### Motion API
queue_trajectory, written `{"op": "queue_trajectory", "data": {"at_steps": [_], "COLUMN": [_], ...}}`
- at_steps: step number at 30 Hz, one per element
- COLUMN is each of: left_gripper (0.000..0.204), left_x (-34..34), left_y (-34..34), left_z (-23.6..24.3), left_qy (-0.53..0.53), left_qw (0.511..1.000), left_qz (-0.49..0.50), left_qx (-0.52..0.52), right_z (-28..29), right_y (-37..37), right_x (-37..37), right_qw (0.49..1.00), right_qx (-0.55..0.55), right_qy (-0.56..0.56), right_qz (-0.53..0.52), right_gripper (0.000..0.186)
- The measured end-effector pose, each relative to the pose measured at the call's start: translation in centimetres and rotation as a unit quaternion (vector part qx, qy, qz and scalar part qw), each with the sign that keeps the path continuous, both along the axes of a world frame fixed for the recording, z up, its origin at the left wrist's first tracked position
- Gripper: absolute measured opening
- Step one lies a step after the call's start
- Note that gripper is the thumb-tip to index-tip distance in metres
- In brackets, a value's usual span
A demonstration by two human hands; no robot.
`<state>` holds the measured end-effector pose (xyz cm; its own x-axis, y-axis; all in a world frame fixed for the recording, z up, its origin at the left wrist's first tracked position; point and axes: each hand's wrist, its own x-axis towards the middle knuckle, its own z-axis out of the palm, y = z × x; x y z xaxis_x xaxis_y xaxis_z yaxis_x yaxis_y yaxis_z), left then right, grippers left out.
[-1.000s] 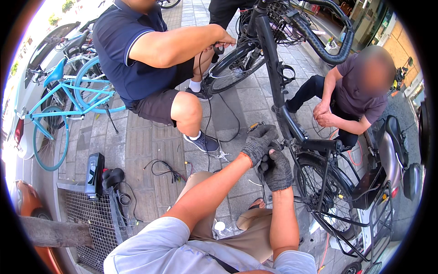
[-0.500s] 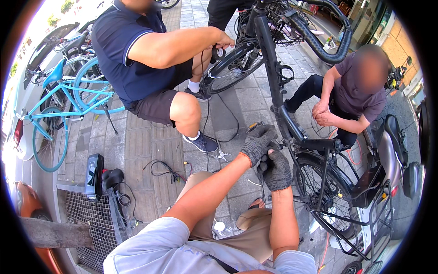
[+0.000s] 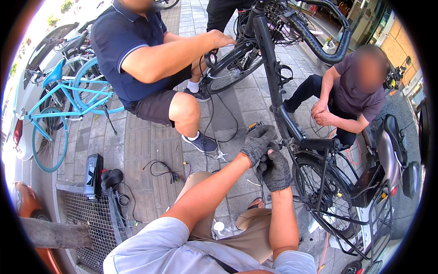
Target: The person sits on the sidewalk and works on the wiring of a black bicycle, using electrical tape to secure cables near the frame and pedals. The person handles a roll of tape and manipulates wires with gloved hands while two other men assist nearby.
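Close work here: the left hand (image 3: 258, 140), grey-gloved, had its fingers bent over beside a pedal-like piece (image 3: 252, 126) with an orange patch, and the right hand (image 3: 277, 171), gloved to match with a bare thumb tip showing, sat just below it, fingers curled in. How tightly either grip was closed, or on what, I couldn't tell; the gloves covered it. The black bicycle (image 3: 273, 77) was right there at the hands, its main tube rising beyond them, its rear wheel (image 3: 321, 201) off to their right. Down on the paving (image 3: 143, 196), left of the gloves, lay a small silvery metal piece (image 3: 222, 156), then a tangle of dark cable (image 3: 174, 176). Up ahead, a co-worker in a navy shirt (image 3: 137, 55) was down by the front wheel (image 3: 235, 71), arm reaching toward it. Across on the right, a person in a purplish shirt (image 3: 360, 96) sat low, a grey scooter (image 3: 391, 148) nearby. Over left, a black box (image 3: 93, 176) and a black saddle (image 3: 111, 179) were beside a metal grating (image 3: 91, 219), and past them stood a pale blue bicycle (image 3: 68, 86).
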<state>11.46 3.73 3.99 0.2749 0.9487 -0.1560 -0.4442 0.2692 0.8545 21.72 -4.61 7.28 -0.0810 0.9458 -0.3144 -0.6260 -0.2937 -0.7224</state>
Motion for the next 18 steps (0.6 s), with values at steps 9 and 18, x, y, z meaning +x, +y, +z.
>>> {"op": "queue_trajectory", "data": {"at_steps": [9, 18], "left_gripper": [0.037, 0.04], "left_x": [-0.16, -0.29], "left_y": [-0.2, -0.3], "left_z": [0.49, 0.79], "left_qy": [0.005, 0.014], "left_qw": [1.0, 1.0], "left_qz": [0.006, 0.0], "left_qx": [0.003, -0.005], "right_z": [0.05, 0.51], "right_y": [-0.1, -0.02], "right_x": [-0.05, -0.33], "right_qw": [1.0, 1.0], "right_qx": [-0.002, 0.003], "right_qy": [-0.009, -0.006], "right_qz": [-0.001, 0.003], "right_gripper": [0.035, 0.031]}}
